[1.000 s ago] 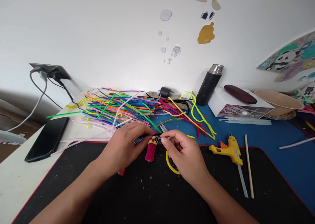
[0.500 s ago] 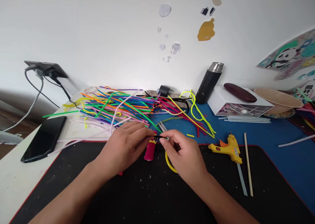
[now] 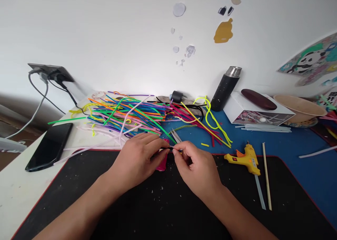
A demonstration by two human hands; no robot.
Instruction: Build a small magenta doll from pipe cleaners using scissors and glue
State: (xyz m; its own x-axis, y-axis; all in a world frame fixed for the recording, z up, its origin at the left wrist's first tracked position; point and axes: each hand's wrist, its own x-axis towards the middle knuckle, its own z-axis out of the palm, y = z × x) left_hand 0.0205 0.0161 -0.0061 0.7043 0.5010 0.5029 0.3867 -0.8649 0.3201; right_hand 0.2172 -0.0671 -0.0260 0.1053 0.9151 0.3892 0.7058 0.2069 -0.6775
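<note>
My left hand [image 3: 138, 159] and my right hand [image 3: 196, 166] meet over the black mat [image 3: 158, 205], fingertips pinched together. Between them sits a small pink wrapped figure [image 3: 161, 162], mostly covered by my left fingers. Both hands pinch a thin black pipe cleaner [image 3: 170, 148] at its top. The tips of small scissors [image 3: 176, 135] lie just behind my right fingers. A big heap of coloured pipe cleaners [image 3: 126, 115] lies behind my left hand.
A yellow glue gun [image 3: 246, 157] with a glue stick and a wooden stick [image 3: 266, 176] lie to the right. A black phone [image 3: 48, 146] rests at the left. A black flask [image 3: 225, 88], a white box [image 3: 259, 111] and a bowl [image 3: 298, 108] stand along the wall.
My hands have closed in over the pink figure, which is now more covered. The yellow loop under my right hand is hidden. The view has shifted slightly.
</note>
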